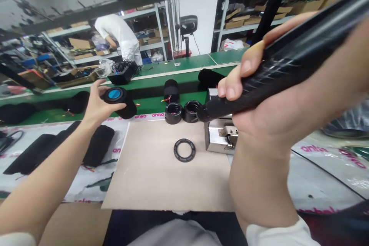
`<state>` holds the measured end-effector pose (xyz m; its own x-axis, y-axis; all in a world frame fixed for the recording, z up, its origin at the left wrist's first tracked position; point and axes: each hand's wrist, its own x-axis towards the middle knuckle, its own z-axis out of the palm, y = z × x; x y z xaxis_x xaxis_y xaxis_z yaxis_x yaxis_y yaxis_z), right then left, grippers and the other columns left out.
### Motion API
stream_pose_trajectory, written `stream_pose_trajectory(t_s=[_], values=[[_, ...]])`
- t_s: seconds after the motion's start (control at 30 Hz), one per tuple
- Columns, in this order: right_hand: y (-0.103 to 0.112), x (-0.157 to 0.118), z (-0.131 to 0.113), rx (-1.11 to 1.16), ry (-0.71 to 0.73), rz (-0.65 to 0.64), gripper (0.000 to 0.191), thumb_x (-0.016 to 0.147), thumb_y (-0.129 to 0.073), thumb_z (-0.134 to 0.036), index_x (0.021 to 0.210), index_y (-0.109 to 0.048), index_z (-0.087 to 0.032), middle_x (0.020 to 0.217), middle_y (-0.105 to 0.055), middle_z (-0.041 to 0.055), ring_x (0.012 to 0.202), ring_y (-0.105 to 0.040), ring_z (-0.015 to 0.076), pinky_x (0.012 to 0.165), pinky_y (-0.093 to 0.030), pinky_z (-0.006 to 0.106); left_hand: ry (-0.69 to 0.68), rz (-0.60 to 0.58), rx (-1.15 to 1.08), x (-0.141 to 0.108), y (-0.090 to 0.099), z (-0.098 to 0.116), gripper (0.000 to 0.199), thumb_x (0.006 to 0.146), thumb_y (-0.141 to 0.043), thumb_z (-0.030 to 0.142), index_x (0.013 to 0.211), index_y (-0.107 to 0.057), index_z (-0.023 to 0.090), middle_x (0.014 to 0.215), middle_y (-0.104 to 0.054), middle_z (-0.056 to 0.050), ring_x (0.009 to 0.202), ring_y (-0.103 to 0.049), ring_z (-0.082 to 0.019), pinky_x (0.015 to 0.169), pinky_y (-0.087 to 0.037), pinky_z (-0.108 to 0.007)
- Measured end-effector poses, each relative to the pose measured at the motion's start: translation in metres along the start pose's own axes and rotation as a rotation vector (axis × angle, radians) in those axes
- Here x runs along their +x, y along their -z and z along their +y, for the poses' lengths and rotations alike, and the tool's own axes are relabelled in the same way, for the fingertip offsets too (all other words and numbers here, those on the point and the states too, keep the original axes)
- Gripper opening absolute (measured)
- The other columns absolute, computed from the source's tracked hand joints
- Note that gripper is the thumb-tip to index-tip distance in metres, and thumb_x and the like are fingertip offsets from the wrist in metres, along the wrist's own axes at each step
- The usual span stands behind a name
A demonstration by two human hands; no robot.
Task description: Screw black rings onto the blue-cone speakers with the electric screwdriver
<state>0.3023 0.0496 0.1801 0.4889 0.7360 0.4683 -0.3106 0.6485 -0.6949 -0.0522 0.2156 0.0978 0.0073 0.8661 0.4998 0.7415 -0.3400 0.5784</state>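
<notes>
Left hand (96, 103): parted only to the width of the blue-centred black part (114, 94), held between thumb and fingers, left of centre
Right hand (266, 125): closed around the long black tool (291, 61), upper right of the frame
Black ring (184, 150): flat on the brown board (150, 177), centre of the frame
Round black housings (173, 113): two, side by side, just beyond the board
Metal block (216, 140): right of the ring, partly hidden by the right hand

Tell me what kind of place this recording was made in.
Probably a small assembly workshop: a green workbench holds similar black cylindrical parts, some with loose wires, and metal shelves behind are stacked with open cardboard boxes.
</notes>
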Motion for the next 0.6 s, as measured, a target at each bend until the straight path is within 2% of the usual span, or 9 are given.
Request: stream_pose_trajectory(t_s=[0.07,0.1,0.17,0.23,0.33,0.4,0.47,0.57,0.6], values=[[-0.018,-0.015,0.010,-0.046,0.157,0.087,0.029,0.093,-0.073,-0.044,0.071,-0.066,-0.027,0.068,-0.048,0.0000,0.051,-0.044,0.0158,0.044,-0.034,0.035,-0.056,-0.053,-0.127,-0.036,0.009,0.019,0.113,0.062,-0.099,0.031,0.155,-0.037,0.025,0.137,-0.063,-0.008,0.133,-0.061,-0.030,0.117,-0.050,-0.052],[-0.023,-0.020,0.014,-0.081,0.172,0.072,0.025,0.091,-0.077,-0.039,0.071,-0.067,-0.026,0.066,-0.048,-0.0003,0.049,-0.044,0.0154,0.043,-0.033,0.036,-0.072,-0.099,-0.216,-0.057,0.011,0.029,0.114,0.059,-0.099,0.031,0.155,-0.037,0.028,0.137,-0.063,-0.009,0.137,-0.059,-0.033,0.115,-0.051,-0.052],[-0.028,-0.025,0.020,-0.170,0.106,-0.044,0.019,0.089,-0.078,-0.031,0.073,-0.069,-0.025,0.066,-0.052,-0.0007,0.044,-0.045,0.0145,0.038,-0.033,0.035,-0.066,-0.177,-0.368,-0.098,0.010,0.046,0.112,0.059,-0.099,0.032,0.153,-0.039,0.032,0.139,-0.062,-0.010,0.139,-0.058,-0.034,0.113,-0.052,-0.052],[-0.028,-0.025,0.023,-0.267,0.050,-0.129,0.020,0.090,-0.078,-0.032,0.074,-0.069,-0.024,0.071,-0.062,0.0007,0.040,-0.049,0.0137,0.034,-0.034,0.033,-0.052,-0.265,-0.496,-0.136,0.001,0.057,0.110,0.062,-0.100,0.031,0.153,-0.038,0.033,0.141,-0.062,-0.012,0.139,-0.059,-0.035,0.116,-0.050,-0.053],[-0.025,-0.025,0.019,-0.365,0.010,-0.192,0.025,0.087,-0.082,-0.034,0.071,-0.067,-0.021,0.078,-0.071,0.0029,0.037,-0.054,0.0136,0.033,-0.037,0.030,-0.099,-0.316,-0.639,-0.178,-0.019,0.062,0.109,0.065,-0.100,0.029,0.155,-0.038,0.036,0.145,-0.059,-0.012,0.140,-0.058,-0.034,0.120,-0.046,-0.052],[-0.019,-0.031,0.016,-0.376,-0.007,-0.203,0.021,0.086,-0.082,-0.034,0.076,-0.069,-0.020,0.082,-0.073,0.0031,0.036,-0.055,0.0135,0.033,-0.038,0.030,-0.104,-0.307,-0.713,-0.194,-0.032,0.061,0.113,0.066,-0.100,0.029,0.159,-0.034,0.037,0.149,-0.056,-0.013,0.142,-0.057,-0.035,0.122,-0.043,-0.053],[-0.009,-0.043,0.016,-0.394,-0.093,-0.194,0.023,0.084,-0.084,-0.038,0.082,-0.069,-0.021,0.075,-0.071,0.0013,0.034,-0.053,0.0138,0.033,-0.039,0.029,-0.069,-0.316,-0.763,-0.202,-0.041,0.061,0.118,0.066,-0.100,0.031,0.161,-0.030,0.036,0.157,-0.051,-0.014,0.146,-0.053,-0.036,0.123,-0.044,-0.053],[0.014,-0.068,0.029,-0.582,-0.429,-0.249,0.039,0.079,-0.085,-0.051,0.094,-0.066,-0.021,0.057,-0.060,-0.0038,0.035,-0.052,0.0159,0.038,-0.043,0.029,-0.026,-0.365,-0.786,-0.204,-0.047,0.062,0.112,0.066,-0.099,0.032,0.158,-0.037,0.029,0.163,-0.047,-0.018,0.151,-0.049,-0.040,0.123,-0.046,-0.053],[0.022,-0.078,0.037,-0.709,-0.530,-0.285,0.045,0.079,-0.082,-0.056,0.100,-0.064,-0.022,0.061,-0.061,-0.0038,0.038,-0.054,0.0162,0.041,-0.045,0.030,-0.025,-0.365,-0.782,-0.203,-0.048,0.062,0.107,0.066,-0.098,0.032,0.156,-0.041,0.026,0.162,-0.049,-0.018,0.151,-0.050,-0.040,0.123,-0.046,-0.054]])
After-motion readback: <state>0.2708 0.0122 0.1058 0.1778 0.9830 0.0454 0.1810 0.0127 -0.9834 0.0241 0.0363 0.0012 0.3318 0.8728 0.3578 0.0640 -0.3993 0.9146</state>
